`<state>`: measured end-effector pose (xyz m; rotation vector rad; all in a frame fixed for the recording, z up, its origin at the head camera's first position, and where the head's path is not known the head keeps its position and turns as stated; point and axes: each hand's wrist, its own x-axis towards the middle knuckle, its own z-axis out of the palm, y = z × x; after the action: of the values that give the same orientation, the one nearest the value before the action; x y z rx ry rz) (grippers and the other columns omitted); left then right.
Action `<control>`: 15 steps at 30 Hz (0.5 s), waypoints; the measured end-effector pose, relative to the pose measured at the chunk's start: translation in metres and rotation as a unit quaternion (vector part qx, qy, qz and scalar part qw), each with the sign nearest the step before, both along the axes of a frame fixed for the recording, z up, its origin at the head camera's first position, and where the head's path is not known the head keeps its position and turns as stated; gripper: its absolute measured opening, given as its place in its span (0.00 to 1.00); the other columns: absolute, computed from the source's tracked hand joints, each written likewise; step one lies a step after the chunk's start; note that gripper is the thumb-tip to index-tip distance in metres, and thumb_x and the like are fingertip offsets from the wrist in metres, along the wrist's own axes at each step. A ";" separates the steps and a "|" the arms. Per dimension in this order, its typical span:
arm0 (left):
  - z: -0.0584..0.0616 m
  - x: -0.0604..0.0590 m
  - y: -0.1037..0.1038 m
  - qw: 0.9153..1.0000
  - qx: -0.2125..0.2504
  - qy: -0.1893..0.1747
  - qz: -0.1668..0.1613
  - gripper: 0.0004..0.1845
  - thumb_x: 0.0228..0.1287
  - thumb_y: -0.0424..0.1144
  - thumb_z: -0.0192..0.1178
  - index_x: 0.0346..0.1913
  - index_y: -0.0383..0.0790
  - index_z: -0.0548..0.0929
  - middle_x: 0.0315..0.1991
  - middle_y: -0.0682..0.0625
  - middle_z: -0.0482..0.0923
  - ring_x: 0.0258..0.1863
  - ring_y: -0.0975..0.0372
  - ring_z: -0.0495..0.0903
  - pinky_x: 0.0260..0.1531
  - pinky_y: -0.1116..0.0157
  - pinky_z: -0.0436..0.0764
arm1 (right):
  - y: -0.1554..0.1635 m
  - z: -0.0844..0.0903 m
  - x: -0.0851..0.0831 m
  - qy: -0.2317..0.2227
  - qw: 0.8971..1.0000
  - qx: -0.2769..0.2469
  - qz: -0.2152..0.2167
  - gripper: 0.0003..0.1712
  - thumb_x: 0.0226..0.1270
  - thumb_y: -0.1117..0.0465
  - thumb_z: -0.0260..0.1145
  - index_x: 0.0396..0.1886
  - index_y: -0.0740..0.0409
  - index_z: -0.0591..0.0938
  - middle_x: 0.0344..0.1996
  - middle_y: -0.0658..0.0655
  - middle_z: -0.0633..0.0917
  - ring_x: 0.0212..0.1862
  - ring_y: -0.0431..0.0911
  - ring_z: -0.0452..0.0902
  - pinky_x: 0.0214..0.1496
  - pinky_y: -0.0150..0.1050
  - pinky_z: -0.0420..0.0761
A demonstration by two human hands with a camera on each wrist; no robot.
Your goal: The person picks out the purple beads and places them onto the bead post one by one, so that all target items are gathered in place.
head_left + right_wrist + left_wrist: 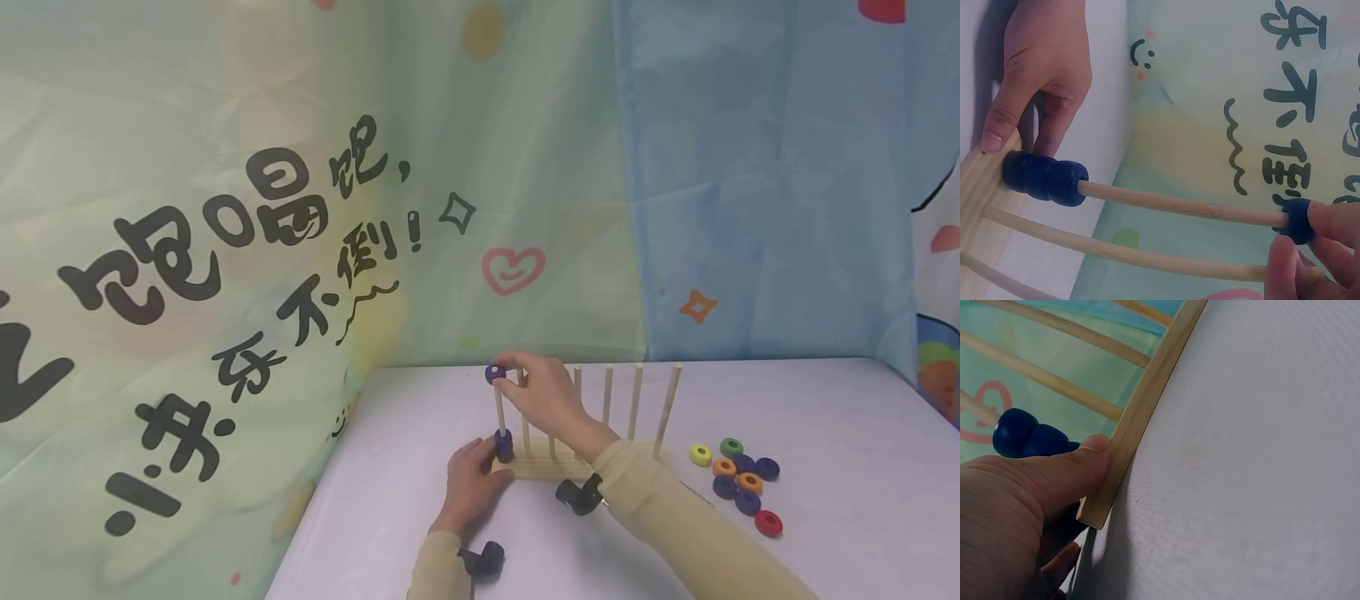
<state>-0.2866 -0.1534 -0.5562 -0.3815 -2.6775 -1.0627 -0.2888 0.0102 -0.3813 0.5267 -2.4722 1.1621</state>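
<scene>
So the right hand is pinching a small dark blue wooden ring between thumb and fingertips, right at the top tip of the leftmost thin wooden peg. In the right wrist view the ring is threaded on the very end of that peg, with the fingers clamped around it on both sides.

Further down the same peg, two more dark blue wooden rings sit stacked against the flat pale wooden base. The left hand is right beside them, thumb pressed flat against the edge of the base and the other fingers curled loosely round its end, so it's gripping the base.

The other upright wooden pegs stand in a row to the right of the pinching fingers, bare as far as I can see.

Well off to the right of both hands there's a loose pile of wooden rings lying on the white table: yellow-green, green, orange, dark blue and a red one nearest the camera.
</scene>
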 end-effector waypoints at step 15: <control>0.001 0.001 0.001 0.999 -0.002 0.036 -0.012 0.29 0.44 0.45 0.68 0.55 0.55 0.76 0.46 0.55 0.80 0.48 0.57 0.74 0.54 0.50 0.65 | 0.003 0.001 0.004 -0.004 0.999 -0.049 -0.002 0.12 0.58 0.54 0.64 0.43 0.42 0.81 0.38 0.41 0.83 0.29 0.36 0.75 0.23 0.33 0.75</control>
<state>-0.2861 -0.1529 -0.5550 -0.4444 -2.6183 -1.0310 -0.2847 0.0135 -0.3805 0.4891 -2.4073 1.2786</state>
